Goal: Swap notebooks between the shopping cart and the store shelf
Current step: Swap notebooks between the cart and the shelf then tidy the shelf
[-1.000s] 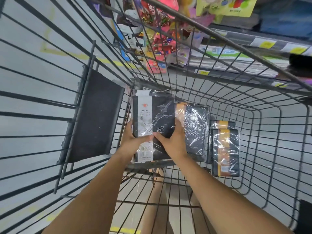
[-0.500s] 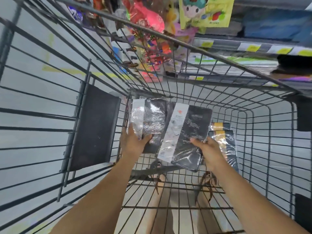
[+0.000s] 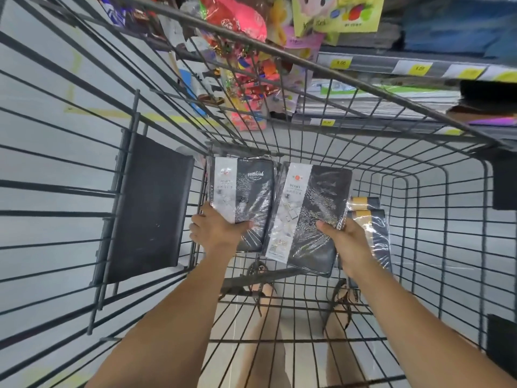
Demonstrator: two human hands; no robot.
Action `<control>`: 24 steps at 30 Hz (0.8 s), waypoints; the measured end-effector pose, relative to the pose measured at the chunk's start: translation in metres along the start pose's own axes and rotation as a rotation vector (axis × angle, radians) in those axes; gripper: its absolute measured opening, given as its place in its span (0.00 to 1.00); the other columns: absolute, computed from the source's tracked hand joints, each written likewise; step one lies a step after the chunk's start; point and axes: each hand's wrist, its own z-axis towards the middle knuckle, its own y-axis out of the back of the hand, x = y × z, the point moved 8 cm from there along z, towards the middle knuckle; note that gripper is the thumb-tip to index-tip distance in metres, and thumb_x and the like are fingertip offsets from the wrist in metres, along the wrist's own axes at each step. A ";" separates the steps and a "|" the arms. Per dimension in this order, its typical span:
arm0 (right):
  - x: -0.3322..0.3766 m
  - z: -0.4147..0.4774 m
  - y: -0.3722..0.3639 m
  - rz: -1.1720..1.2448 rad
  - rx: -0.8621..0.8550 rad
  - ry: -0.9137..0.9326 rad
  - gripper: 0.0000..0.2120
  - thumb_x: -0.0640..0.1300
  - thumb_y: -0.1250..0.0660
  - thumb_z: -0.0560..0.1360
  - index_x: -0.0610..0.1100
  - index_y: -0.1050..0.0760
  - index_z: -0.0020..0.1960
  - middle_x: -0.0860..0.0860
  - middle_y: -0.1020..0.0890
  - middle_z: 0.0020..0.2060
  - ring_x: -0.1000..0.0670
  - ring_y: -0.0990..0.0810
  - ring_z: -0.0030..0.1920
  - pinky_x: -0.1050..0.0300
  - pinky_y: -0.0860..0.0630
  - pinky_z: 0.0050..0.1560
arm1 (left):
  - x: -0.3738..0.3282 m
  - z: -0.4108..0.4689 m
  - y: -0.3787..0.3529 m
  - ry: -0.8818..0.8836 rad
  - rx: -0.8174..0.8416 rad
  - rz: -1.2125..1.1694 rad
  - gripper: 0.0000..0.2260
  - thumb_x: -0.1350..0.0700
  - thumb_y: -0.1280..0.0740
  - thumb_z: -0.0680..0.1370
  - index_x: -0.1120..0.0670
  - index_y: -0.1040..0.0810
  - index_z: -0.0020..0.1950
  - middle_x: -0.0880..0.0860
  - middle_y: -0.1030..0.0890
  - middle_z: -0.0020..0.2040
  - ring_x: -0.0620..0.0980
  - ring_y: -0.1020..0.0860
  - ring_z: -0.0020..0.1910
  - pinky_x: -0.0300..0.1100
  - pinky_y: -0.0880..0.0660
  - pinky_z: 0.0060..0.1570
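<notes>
Inside dark grey wire shopping cart (image 3: 136, 107), two hands, each w/ its own item. In L hand (image 3: 216, 232): black shrink-wrapped notebook w/ white label strip (image 3: 246, 197), gripped at lower edge, thumb curled across front cover, fingers behind. In R hand (image 3: 351, 243): second black shrink-wrapped notebook w/ white strip marked DIARY (image 3: 316, 214), pinched at lower-right edge, thumb on front, other fingers behind, tilted a bit clockwise. Both covers facing camera, side by side approx. mid-basket, closer to cart's left wall. Inner edges touching or overlapping, can't tell which.

Just right of R hand, flat on cart floor: two more dark wrapped notebooks w/ yellow-orange bands (image 3: 369, 217), one partly atop the other, partly hidden by R wrist & the DIARY notebook.

On cart's left wall: black plastic flap panel (image 3: 148, 208). Beyond far rim: grey store shelf w/ yellow price tags (image 3: 405, 70). On level below: stack of thin pale exercise books (image 3: 377, 99). At shelf's left end: bright red, pink & yellow toy/snack packs (image 3: 246, 74). Thru wire floor: sandalled feet (image 3: 263, 289) on pale tile.
</notes>
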 end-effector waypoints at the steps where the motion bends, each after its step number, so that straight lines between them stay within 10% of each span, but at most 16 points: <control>1: 0.004 -0.003 -0.001 -0.012 -0.004 0.013 0.15 0.41 0.26 0.71 0.47 0.24 0.55 0.52 0.17 0.51 0.51 0.20 0.52 0.54 0.29 0.57 | 0.000 -0.002 0.003 -0.008 -0.008 -0.050 0.50 0.38 0.21 0.59 0.58 0.39 0.71 0.61 0.29 0.67 0.62 0.30 0.65 0.56 0.33 0.64; 4: 0.013 -0.017 -0.004 -0.027 -0.002 0.026 0.24 0.45 0.25 0.69 0.43 0.26 0.63 0.47 0.18 0.57 0.47 0.20 0.57 0.46 0.30 0.65 | 0.003 -0.008 0.011 -0.020 0.081 -0.383 0.34 0.50 0.22 0.68 0.62 0.35 0.65 0.58 0.23 0.58 0.55 0.24 0.48 0.46 0.26 0.47; 8: 0.037 -0.045 -0.002 -0.117 -0.044 0.106 0.12 0.46 0.26 0.70 0.47 0.22 0.52 0.50 0.16 0.46 0.47 0.18 0.50 0.41 0.25 0.59 | -0.003 -0.028 0.033 -0.104 0.113 -0.481 0.21 0.56 0.28 0.76 0.59 0.33 0.63 0.56 0.21 0.44 0.52 0.25 0.34 0.43 0.27 0.35; 14: 0.065 -0.081 0.018 -0.162 -0.092 0.243 0.52 0.77 0.30 0.50 0.43 0.26 0.64 0.46 0.20 0.61 0.44 0.22 0.61 0.41 0.25 0.62 | -0.006 -0.093 0.085 -0.221 -0.063 -0.560 0.17 0.51 0.29 0.76 0.53 0.30 0.60 0.53 0.20 0.46 0.56 0.22 0.40 0.49 0.23 0.44; 19: 0.104 -0.139 0.056 -0.115 -0.035 0.329 0.30 0.65 0.30 0.65 0.48 0.24 0.61 0.48 0.18 0.56 0.46 0.19 0.55 0.42 0.23 0.57 | -0.003 -0.167 0.123 -0.250 -0.117 -0.843 0.15 0.52 0.29 0.75 0.53 0.28 0.58 0.48 0.21 0.44 0.49 0.25 0.38 0.39 0.26 0.38; 24: 0.138 -0.171 0.138 -0.009 0.024 0.421 0.09 0.46 0.29 0.75 0.46 0.24 0.52 0.55 0.19 0.40 0.65 0.21 0.33 0.72 0.28 0.31 | -0.027 -0.253 0.146 -0.276 -0.129 -1.001 0.15 0.53 0.28 0.75 0.53 0.27 0.59 0.48 0.20 0.46 0.43 0.23 0.39 0.36 0.28 0.37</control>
